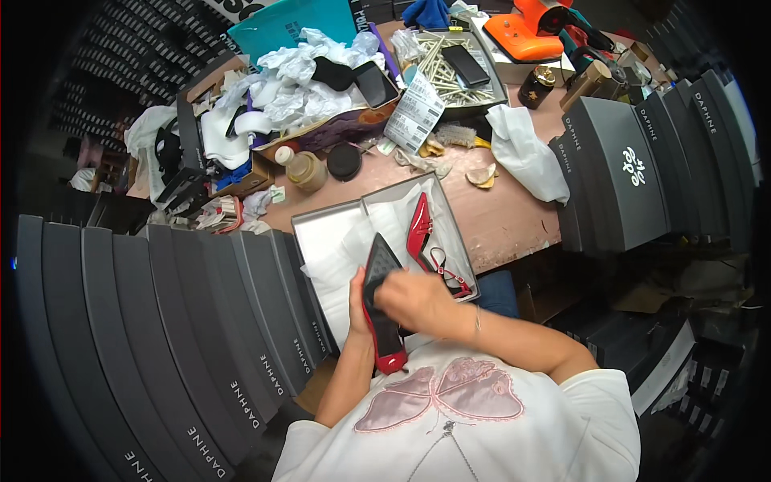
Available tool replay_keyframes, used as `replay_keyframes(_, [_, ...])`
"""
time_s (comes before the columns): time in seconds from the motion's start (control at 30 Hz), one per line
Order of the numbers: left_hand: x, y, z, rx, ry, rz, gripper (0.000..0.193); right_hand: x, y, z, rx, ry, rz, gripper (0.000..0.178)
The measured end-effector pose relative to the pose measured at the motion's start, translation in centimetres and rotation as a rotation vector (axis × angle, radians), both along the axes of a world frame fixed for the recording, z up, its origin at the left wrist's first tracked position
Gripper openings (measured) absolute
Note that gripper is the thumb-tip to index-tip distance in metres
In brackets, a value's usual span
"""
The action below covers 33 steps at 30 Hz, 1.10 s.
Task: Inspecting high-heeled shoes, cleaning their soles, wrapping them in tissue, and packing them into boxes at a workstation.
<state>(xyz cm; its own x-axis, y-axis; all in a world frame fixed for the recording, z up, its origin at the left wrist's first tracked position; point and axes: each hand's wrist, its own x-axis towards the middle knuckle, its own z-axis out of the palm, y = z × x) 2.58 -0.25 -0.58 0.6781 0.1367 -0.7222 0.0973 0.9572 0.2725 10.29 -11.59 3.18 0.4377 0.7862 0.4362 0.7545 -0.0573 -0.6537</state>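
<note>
A red pointed high-heeled shoe [382, 259] is held up in front of my chest, its black sole turned toward me and its toe pointing away. My left hand [358, 309] is wrapped round its left side. My right hand [422, 304] is curled against the middle of the sole, fingers closed; whatever they hold, if anything, is hidden. Just beyond lies an open grey shoebox [470, 255] lined with white tissue paper [333, 257]. Inside it, on the right, rests the matching red shoe [418, 229] with a thin strap.
Dark grey shoeboxes [128, 321] stand stacked at my left, and more [614, 177] at my right. On the pink table [514, 233] are a glue bottle [305, 170], a round black lid [344, 161], a brush [458, 136], crumpled white paper [293, 80], phones and an orange machine [522, 36].
</note>
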Motion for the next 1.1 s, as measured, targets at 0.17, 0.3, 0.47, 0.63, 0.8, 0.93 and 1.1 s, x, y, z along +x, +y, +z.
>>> replay_keyframes(0.17, [-0.4, 2.5, -4.0, -0.098, -0.203, 0.085, 0.065, -1.4, -0.6, -0.1, -0.107, 0.145, 0.32, 0.021])
replay_keyframes(0.3, [-1.7, 2.4, -3.9, -0.203, -0.26, 0.02, 0.067, -2.7, -2.8, -1.2, -0.205, 0.413, 0.509, 0.02])
replay_keyframes(0.47, [-1.4, 1.6, -3.8, -0.064, -0.154, 0.082, 0.063, -1.3, 2.3, -2.7, 0.049, 0.06, 0.117, 0.028])
replay_keyframes(0.63, [0.0, 3.6, -3.1, 0.059, -0.056, 0.184, 0.064, -2.5, -2.8, -3.6, -0.125, 0.266, 0.183, 0.022])
replay_keyframes(0.8, [1.3, 8.1, -6.6, 0.407, 0.02, 0.239, 0.059, 4.1, -6.0, -6.1, -0.216, 0.384, -0.202, 0.023])
replay_keyframes(0.93, [1.9, 9.2, -9.4, 1.442, 0.334, -0.212, 0.08, 3.6, -7.0, -11.0, -0.35, 0.651, -0.23, 0.053])
replay_keyframes(1.1, [2.4, 4.0, -5.4, 1.554, 0.043, -0.328, 0.059, 4.1, -3.2, -14.6, -0.887, 0.529, -0.242, 0.047])
